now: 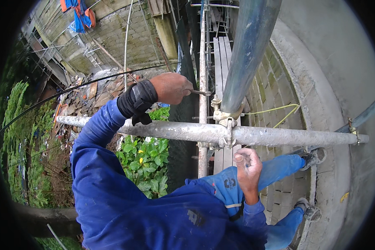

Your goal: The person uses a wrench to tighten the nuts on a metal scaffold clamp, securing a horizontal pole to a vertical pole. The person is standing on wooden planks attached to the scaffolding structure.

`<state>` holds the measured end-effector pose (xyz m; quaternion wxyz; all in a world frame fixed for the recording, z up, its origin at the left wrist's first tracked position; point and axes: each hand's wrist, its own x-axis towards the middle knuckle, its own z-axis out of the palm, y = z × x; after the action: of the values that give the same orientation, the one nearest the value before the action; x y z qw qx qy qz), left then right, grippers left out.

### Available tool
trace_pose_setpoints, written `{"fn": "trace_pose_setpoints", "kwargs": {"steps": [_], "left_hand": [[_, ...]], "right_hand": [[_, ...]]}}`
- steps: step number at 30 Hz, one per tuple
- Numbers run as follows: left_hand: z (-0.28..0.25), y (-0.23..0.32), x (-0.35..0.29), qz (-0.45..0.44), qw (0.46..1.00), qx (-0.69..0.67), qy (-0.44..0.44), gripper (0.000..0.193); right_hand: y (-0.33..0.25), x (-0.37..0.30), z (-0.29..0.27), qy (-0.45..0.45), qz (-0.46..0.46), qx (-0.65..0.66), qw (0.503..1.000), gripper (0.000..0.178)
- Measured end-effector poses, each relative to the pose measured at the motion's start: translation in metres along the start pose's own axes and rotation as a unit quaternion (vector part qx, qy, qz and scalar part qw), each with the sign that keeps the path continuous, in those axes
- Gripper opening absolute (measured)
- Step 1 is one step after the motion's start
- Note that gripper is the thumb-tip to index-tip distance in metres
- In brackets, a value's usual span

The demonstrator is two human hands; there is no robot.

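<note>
Well, a slim metal wrench is out at the coupler

From where I stand, the left hand, beyond a black fabric wristband, is closed around the wrench's handle. The tool's far end is just beside the dull metal pipe coupler; I can't tell whether it touches the bolt. That coupler sits where a thick grey steel pole meets a horizontal, cement-crusted pipe. On the near side of this pipe, the right hand is raised, fingers curled inward; whether they hold anything, I can't tell.
</note>
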<state>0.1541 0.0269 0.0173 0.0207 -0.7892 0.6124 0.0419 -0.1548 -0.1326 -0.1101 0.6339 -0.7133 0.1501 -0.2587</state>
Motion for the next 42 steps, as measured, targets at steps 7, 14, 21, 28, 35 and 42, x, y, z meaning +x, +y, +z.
{"fn": "trace_pose_setpoints", "kwargs": {"steps": [7,14,21,28,35,42], "left_hand": [[0.0,0.01,0.007,0.032,0.997,-0.073,-0.014,0.019],[0.014,0.015,0.001,0.034,0.987,-0.154,0.041,0.01],[0.011,0.018,0.0,-0.01,0.988,-0.15,0.024,0.017],[-0.028,0.038,0.003,-0.032,0.996,-0.008,-0.079,0.036],[-0.02,0.034,-0.016,-0.064,0.994,-0.062,-0.066,0.037],[-0.021,0.03,-0.009,-0.006,0.999,-0.003,-0.034,0.032]], "right_hand": [[0.026,0.003,0.002,-0.036,0.073,0.173,0.982,0.055],[0.024,0.005,0.005,-0.075,0.067,0.169,0.98,0.058],[0.023,0.01,0.005,-0.08,0.074,0.181,0.977,0.051],[0.027,0.009,0.0,-0.097,0.088,0.179,0.975,0.048],[0.027,0.012,-0.003,-0.085,0.093,0.177,0.976,0.047],[0.034,0.015,0.0,-0.11,0.091,0.181,0.973,0.047]]}}
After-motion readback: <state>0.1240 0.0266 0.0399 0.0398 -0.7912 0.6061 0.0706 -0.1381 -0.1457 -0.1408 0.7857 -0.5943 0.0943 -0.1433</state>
